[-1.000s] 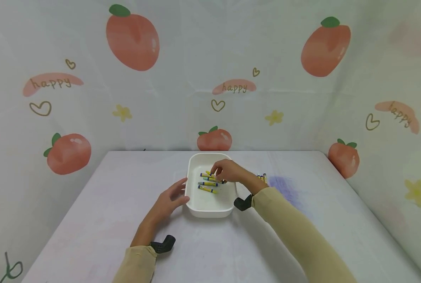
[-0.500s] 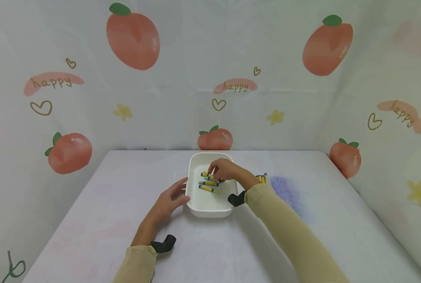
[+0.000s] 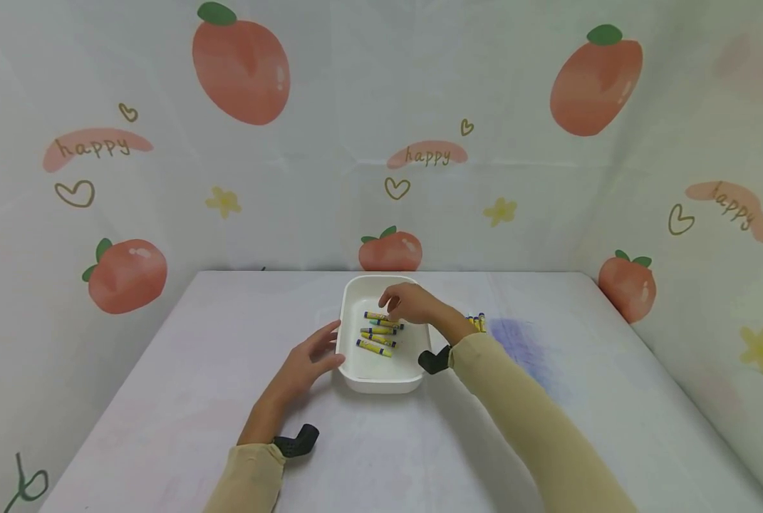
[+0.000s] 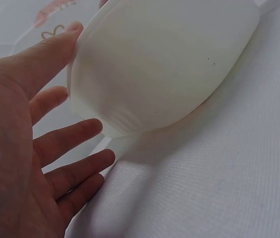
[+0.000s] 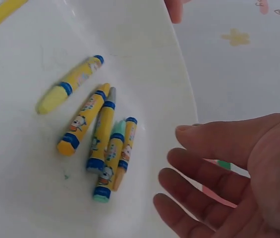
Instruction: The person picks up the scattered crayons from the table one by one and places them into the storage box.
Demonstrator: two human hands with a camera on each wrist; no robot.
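A white tray [image 3: 381, 386] holds several yellow-wrapped crayons [image 3: 378, 331] with blue bands, lying side by side. At the tray's left side my left hand [image 3: 305, 365] has its fingers spread, thumb and fingertips right at the rim. In the left wrist view its thumb [image 4: 50, 57] reaches the tray's edge. Over the far right part of the tray hovers my right hand [image 3: 414, 303], fingers loosely bent and holding nothing. The right wrist view shows a pale yellow crayon [image 5: 70, 84] slightly apart from an orange-yellow crayon [image 5: 83, 119], a grey crayon [image 5: 102, 131] and a mint green crayon [image 5: 110, 166].
More crayons [image 3: 476, 323] lie on the white tabletop [image 3: 227, 313] right of the tray, partly behind my right forearm. A purple smudge [image 3: 518, 349] marks the cloth there. A patterned curtain [image 3: 330, 142] hangs behind the table.
My right hand's fingers have let go of a crayon and lifted slightly from the group. The crayons in the tray have shifted, the nearest one a little toward me. The left hand stays put.
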